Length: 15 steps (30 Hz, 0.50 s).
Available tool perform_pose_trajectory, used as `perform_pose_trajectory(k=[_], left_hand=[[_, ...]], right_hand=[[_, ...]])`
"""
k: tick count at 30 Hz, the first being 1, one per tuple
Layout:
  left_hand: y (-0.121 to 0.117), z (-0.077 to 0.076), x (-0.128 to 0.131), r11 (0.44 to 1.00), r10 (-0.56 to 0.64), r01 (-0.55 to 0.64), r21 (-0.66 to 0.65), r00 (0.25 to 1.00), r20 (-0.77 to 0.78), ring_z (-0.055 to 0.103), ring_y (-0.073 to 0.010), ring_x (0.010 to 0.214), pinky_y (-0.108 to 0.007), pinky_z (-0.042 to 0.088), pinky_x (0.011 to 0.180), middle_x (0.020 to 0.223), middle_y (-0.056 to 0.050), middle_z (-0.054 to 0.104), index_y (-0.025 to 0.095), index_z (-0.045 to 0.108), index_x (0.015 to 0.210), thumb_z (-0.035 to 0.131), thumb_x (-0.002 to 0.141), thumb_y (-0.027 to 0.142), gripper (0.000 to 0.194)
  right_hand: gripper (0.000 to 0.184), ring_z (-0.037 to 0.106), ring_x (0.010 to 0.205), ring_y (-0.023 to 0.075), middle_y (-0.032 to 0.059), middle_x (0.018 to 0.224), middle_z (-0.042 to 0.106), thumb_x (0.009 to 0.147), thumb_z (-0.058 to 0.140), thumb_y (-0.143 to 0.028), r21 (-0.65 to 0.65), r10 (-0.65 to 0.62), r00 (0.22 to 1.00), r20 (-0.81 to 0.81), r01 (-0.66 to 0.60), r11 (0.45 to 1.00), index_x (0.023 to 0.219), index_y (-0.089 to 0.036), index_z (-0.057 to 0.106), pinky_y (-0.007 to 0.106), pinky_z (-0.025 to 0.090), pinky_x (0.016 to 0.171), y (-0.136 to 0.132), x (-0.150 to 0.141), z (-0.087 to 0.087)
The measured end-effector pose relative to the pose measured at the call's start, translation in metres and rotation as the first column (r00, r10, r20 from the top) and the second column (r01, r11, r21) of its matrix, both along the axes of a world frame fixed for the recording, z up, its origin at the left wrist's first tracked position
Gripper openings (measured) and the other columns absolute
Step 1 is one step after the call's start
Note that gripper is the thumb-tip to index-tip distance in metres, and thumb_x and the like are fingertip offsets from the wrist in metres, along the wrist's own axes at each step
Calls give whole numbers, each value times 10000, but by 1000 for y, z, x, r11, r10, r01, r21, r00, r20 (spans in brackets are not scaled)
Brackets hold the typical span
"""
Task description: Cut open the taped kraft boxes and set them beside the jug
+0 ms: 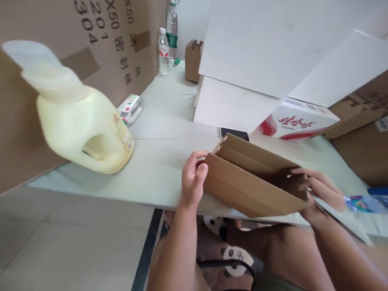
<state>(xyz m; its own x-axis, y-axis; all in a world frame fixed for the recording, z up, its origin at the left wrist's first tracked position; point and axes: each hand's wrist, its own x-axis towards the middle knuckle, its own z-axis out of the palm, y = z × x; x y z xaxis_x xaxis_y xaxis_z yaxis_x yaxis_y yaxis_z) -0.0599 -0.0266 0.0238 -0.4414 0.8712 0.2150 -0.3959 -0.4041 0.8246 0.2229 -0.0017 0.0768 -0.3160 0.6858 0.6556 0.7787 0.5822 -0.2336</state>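
Left hand [192, 184] and right hand [324, 192] are gripping the box [248, 188] at nine and three o'clock (likely light, stiff; ends are offering good holds).

Behind the pale yellow handled jug [72, 117] stands a printed cardboard carton [117, 74]; beyond the jug, rightward, two water bottles [163, 54].

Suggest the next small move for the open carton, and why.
I'd probably ease the open carton inward over the table before releasing: it overlaps the near edge in view, with left hand and right hand at opposite ends.
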Motion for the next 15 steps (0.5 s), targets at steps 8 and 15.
perform_pose_trajectory(k=[8, 15], left_hand=[[28, -6, 50, 970, 218, -238, -53, 944, -247, 601, -226, 902, -301, 479, 821, 873, -55, 646, 213, 737, 805, 752, 757, 565, 356], [31, 0, 70, 949, 294, -316, -26, 907, -301, 570, -242, 895, -392, 453, 991, 530, -32, 459, 249, 537, 463, 509, 814, 788, 644]], right_hand=[[200, 609, 1280, 263, 115, 1375, 636, 970, 414, -438, -309, -117, 865, -488, -46, 950, 909, -274, 511, 496, 505, 1040, 37, 14, -44], [194, 603, 1266, 269, 80, 1380, 648, 986, 478, -342, -203, 57, 834, -549, -198, 959, 999, -270, 657, 508, 510, 1044, 34, 42, -61]])
